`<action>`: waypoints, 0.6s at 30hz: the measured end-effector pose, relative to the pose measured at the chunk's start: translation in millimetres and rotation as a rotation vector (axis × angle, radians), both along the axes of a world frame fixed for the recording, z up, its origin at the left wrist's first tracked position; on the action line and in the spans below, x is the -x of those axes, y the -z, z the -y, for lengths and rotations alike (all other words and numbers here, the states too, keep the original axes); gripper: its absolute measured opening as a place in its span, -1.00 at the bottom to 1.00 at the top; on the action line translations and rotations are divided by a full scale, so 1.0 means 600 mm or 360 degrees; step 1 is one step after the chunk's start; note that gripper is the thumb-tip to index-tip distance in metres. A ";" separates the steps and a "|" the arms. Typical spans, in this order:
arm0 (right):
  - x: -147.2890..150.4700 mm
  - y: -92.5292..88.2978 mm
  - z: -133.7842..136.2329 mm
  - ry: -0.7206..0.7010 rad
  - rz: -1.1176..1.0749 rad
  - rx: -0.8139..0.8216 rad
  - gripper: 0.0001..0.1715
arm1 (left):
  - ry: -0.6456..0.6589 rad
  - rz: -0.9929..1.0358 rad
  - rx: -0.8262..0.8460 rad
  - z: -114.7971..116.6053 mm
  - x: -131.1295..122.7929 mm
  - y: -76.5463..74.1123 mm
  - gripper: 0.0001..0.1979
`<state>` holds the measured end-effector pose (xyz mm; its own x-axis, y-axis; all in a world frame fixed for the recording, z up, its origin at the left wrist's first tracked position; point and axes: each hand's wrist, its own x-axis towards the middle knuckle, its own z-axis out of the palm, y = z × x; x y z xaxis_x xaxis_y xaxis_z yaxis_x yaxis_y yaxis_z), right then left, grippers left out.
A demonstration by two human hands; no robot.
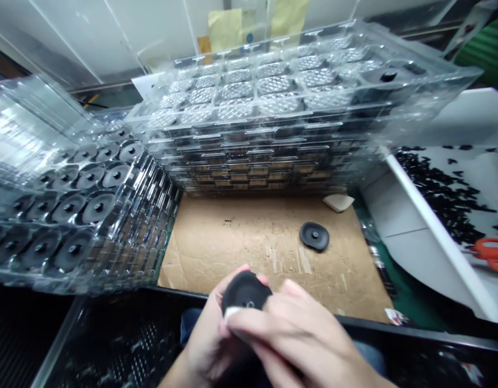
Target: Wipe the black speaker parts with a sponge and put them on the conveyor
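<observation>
My left hand [212, 328] is closed around the edge of a black oval disc [245, 290] with a small raised hub, held above the table's front edge. Over its near side lies my right hand [297, 328], its fingers pinched on a small white pad [232, 311] that touches the disc's rim. Motion smears the right fingers a little, and they cover the disc's lower part. A second black disc [314, 236] of the same shape rests on the cardboard [232, 231], apart from both hands.
At the left, stacked clear trays [123, 215] hold several black discs. Another stack of clear trays [249, 134] stands behind the cardboard. A white bin [430, 237] on the right contains small black parts [438, 194] and orange-handled scissors [491, 254]. A folded white piece [338, 202] lies near the cardboard's back right corner.
</observation>
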<state>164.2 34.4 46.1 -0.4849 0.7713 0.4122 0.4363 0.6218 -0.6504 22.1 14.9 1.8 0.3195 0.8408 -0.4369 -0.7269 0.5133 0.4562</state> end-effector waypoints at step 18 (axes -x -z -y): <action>-0.051 0.107 0.027 0.1071 -0.0553 0.1190 -0.63 | 0.0148 0.0306 -0.0135 -0.006 0.010 -0.004 -0.43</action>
